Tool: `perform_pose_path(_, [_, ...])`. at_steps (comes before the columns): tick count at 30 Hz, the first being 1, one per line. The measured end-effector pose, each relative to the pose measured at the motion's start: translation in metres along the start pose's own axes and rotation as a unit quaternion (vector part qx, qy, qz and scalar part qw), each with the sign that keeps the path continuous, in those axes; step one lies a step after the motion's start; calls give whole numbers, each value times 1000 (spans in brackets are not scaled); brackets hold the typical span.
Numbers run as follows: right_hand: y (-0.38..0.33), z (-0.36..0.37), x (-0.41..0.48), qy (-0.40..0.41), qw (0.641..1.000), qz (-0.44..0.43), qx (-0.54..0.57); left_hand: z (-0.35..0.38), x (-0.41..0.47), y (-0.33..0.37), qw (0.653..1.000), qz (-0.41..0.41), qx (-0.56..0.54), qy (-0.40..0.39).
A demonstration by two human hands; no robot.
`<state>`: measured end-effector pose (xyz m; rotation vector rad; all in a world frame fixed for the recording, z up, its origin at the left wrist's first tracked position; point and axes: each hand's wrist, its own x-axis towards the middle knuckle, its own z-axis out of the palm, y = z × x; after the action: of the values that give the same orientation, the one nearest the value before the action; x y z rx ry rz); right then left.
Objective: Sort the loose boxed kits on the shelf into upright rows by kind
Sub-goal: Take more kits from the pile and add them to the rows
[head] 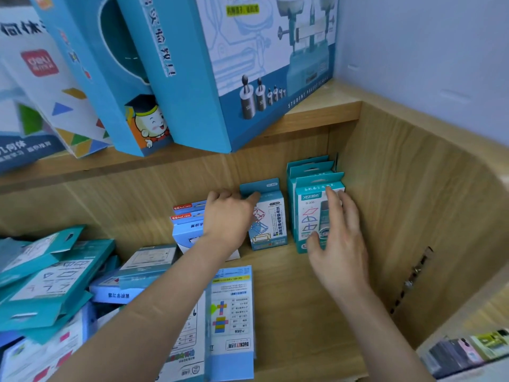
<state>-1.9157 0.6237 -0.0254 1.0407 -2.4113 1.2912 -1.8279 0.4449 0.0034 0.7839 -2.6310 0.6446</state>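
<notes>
Left hand (pixel 228 216): back toward us, reaching deep into the lower shelf (pixel 297 299). One fingertip touches the top left edge of the frame-kit box (pixel 268 219). The other fingers bend away from us, so we can't tell whether it grips anything.
Right hand (pixel 340 238): fingers straight and spread, lying flat against the front teal box (pixel 309 216), with the thumb low on its face. It holds nothing.
Frame-kit box: stands upright between the two hands, just right of the left hand and just beside the teal row.
Teal row (pixel 311 168): we count three matching boxes, upright one behind another near the right side wall. The front one is under the right hand.
Red-tab boxes (pixel 188 217): light blue, standing just left of the left hand and partly hidden by it.
Loose pile (pixel 46 277): teal boxes lying flat and overlapping at far left, well apart from both hands.
Flat blue box (pixel 234 312): lies face up at the shelf front, beside the left forearm.
Large boxes (pixel 248 64): lean on the upper shelf.
</notes>
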Motion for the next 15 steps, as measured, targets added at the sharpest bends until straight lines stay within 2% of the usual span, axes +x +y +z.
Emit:
perform_pose_path(6, [7, -2, -5, 9, 1000, -16, 12, 10, 10, 12, 999, 7, 6, 52])
perform_pose_path(10, [7, -4, -12, -11, 999, -30, 38, 0, 4, 10, 1000, 2, -22, 22])
perform_pose_path(13, [5, -8, -18, -47, 997, -32, 61, -21, -11, 1, 994, -15, -109, -23])
perform_pose_path(15, [1, -8, -23, -81, 993, -33, 78, -38, -30, -12, 984, -30, -177, -21])
